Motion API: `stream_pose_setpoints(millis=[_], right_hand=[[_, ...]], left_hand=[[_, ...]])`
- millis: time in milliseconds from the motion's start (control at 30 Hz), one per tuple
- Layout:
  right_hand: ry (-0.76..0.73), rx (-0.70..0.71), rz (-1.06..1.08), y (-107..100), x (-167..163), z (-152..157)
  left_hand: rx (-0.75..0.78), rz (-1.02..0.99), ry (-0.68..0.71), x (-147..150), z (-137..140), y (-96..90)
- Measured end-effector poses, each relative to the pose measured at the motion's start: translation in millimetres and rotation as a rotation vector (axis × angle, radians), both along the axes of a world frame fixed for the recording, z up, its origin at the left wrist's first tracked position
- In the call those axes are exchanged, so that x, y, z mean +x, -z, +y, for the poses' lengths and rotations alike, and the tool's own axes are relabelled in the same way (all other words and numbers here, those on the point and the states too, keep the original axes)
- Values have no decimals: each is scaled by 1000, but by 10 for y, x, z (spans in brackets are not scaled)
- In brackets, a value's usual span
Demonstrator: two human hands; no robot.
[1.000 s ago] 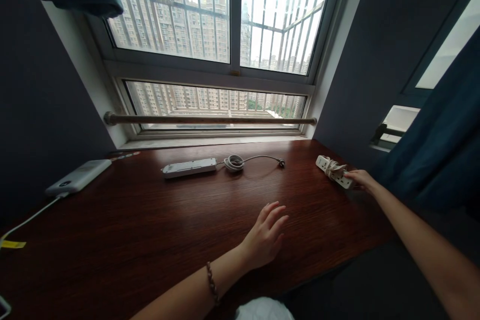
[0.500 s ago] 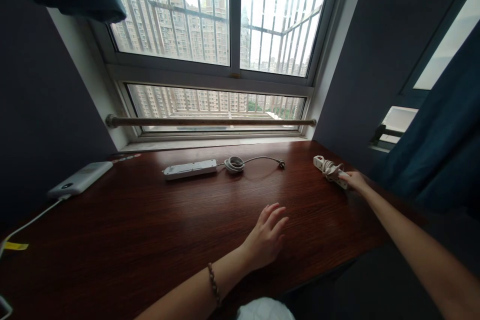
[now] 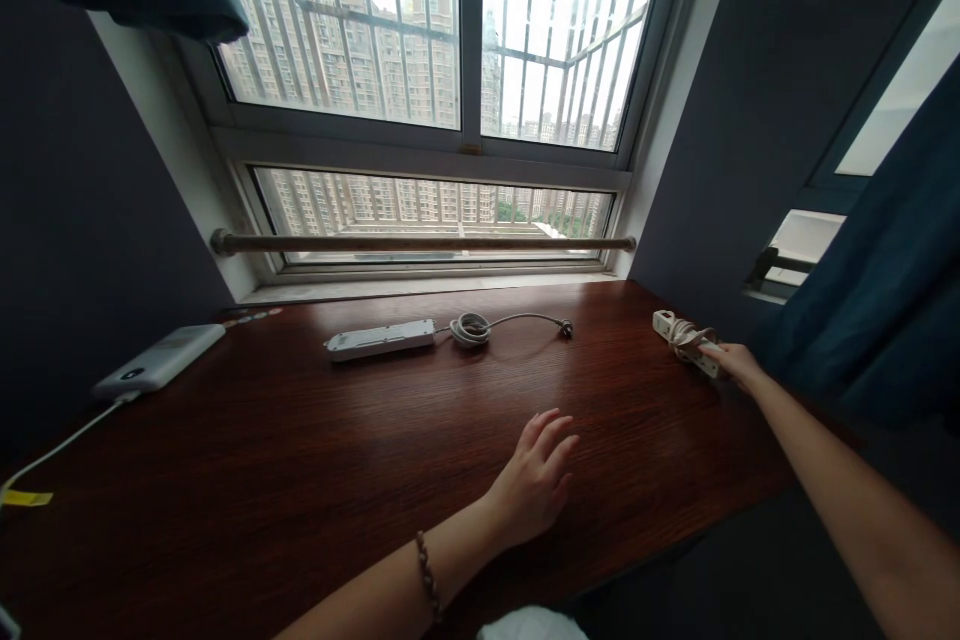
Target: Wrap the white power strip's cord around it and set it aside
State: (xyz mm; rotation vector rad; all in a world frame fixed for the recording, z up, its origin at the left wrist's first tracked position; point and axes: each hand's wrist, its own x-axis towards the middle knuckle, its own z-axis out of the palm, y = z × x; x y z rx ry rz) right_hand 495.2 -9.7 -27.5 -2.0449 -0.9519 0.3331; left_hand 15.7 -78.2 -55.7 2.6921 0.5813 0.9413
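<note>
At the right side of the brown wooden table (image 3: 360, 440), my right hand (image 3: 739, 366) grips the near end of a white power strip (image 3: 686, 340) with its cord wound around it. My left hand (image 3: 531, 480), a beaded bracelet on its wrist, rests over the middle of the table with fingers apart and nothing in them. Farther back lies a second power strip (image 3: 381, 340), long and white. Its grey cord (image 3: 470, 329) is coiled beside it, and the dark plug (image 3: 565, 328) points right.
On the left sits a white power bank (image 3: 160, 360) with a white cable (image 3: 67, 440) running toward me. A yellow tag (image 3: 27, 498) is near the left edge. Behind the table, a rail (image 3: 420, 244) crosses the window. A blue curtain (image 3: 862, 320) hangs at the right.
My right hand has moved a little to the right, carrying the cord-wrapped power strip along. My left hand and the other power strip stay about where they were.
</note>
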Motion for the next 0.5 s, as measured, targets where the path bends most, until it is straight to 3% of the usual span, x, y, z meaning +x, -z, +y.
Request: stream_pose_setpoints(millis=[500], right_hand=[[5,32,13,-86,-253,-10]], left_hand=[[8,-16,-9,10,-3,-2]])
